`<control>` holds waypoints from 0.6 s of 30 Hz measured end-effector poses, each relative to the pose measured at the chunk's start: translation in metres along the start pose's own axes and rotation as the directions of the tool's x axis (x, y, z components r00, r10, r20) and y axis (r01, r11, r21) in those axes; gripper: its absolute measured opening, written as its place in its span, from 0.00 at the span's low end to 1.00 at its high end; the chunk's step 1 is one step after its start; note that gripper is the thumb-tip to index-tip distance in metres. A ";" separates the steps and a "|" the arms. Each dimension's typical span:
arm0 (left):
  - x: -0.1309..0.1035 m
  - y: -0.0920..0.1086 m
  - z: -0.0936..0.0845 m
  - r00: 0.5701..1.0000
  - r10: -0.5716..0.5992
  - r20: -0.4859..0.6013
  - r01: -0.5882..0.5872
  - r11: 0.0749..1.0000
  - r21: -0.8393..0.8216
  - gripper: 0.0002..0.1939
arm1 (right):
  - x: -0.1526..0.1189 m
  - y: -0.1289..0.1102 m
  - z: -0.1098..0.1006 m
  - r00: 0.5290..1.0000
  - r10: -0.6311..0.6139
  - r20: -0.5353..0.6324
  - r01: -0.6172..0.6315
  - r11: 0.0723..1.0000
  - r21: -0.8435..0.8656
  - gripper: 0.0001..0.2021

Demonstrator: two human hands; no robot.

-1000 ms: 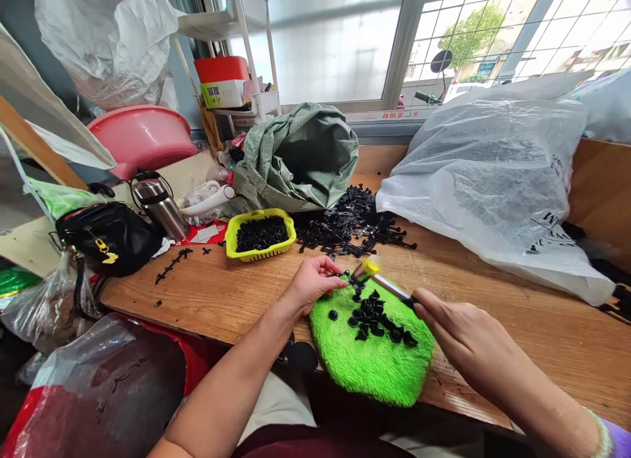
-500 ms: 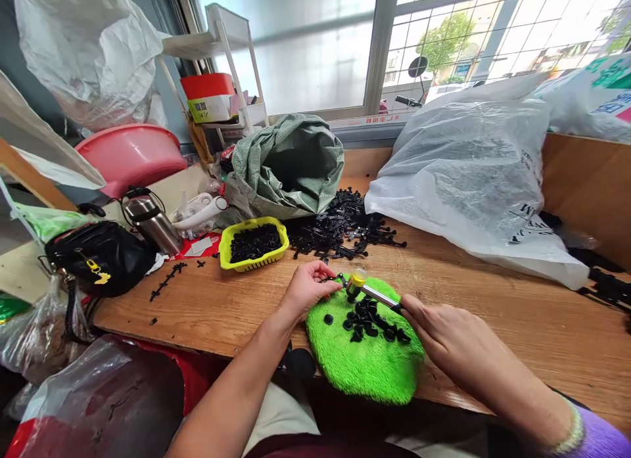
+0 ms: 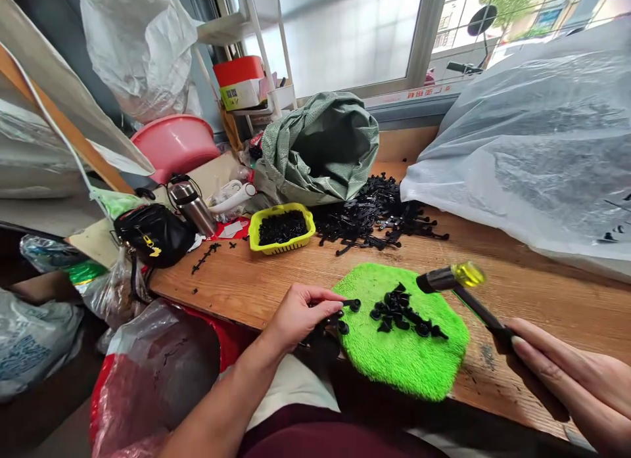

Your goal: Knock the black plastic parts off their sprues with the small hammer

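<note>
My left hand [image 3: 302, 315] pinches a small black plastic part [image 3: 353, 305] with a round end, at the left edge of a bright green cloth [image 3: 394, 359]. Another round black piece [image 3: 343, 327] lies just below it on the cloth. My right hand [image 3: 566, 372] grips the dark handle of a small hammer [image 3: 438, 278], with one yellow and one black face, raised at the right edge of the cloth. Several loose black pieces [image 3: 399, 310] lie heaped on the cloth between the two hands.
A yellow basket [image 3: 283, 249] full of small black parts stands behind, beside a pile of black strips [image 3: 379, 215] before a green woven sack [image 3: 315, 142]. White plastic sheeting [image 3: 532, 149] covers the right. A steel bottle [image 3: 192, 205] and black bag [image 3: 155, 234] stand left.
My right hand has moved right and toward me, lifting the hammer away from my left hand. The left hand has drawn back to the cloth's left edge, and the view has turned left.
</note>
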State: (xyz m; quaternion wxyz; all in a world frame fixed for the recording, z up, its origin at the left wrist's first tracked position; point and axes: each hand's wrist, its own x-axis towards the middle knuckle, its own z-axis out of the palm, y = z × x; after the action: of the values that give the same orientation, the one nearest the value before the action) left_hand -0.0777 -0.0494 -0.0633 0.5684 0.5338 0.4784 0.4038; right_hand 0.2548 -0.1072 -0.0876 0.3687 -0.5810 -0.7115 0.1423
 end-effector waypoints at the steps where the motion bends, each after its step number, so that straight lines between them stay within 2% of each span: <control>1: 0.000 -0.005 0.001 1.000 -0.009 -0.020 0.009 1.000 -0.006 0.11 | -0.002 0.003 0.003 1.000 -0.022 0.009 0.022 1.000 -0.019 0.25; 5: 0.004 -0.013 0.003 0.998 -0.002 -0.059 -0.002 0.998 -0.065 0.11 | -0.007 0.006 0.010 0.996 -0.007 0.084 0.009 1.000 -0.027 0.21; 7: 0.005 -0.013 0.002 0.998 0.011 -0.063 -0.016 0.997 -0.080 0.12 | -0.008 0.006 0.013 0.997 0.013 0.076 -0.010 0.999 -0.042 0.20; 11: 0.006 -0.016 0.002 0.998 0.018 -0.057 -0.018 1.000 -0.011 0.13 | -0.013 0.014 0.016 0.997 0.041 0.072 -0.035 0.996 -0.083 0.24; 14: 0.007 -0.019 0.001 0.998 0.038 -0.056 -0.037 0.999 0.013 0.13 | -0.014 0.018 0.018 0.990 0.060 0.127 -0.047 0.993 -0.104 0.21; 18: 0.007 -0.016 0.001 0.996 0.062 -0.056 -0.060 0.997 0.050 0.13 | -0.006 0.004 0.020 0.990 -0.014 0.142 0.033 0.991 -0.131 0.20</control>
State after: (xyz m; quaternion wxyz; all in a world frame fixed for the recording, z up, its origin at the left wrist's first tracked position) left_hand -0.0760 -0.0445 -0.0805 0.5288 0.5499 0.4877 0.4245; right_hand 0.2447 -0.1068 -0.1057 0.2798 -0.5843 -0.7504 0.1309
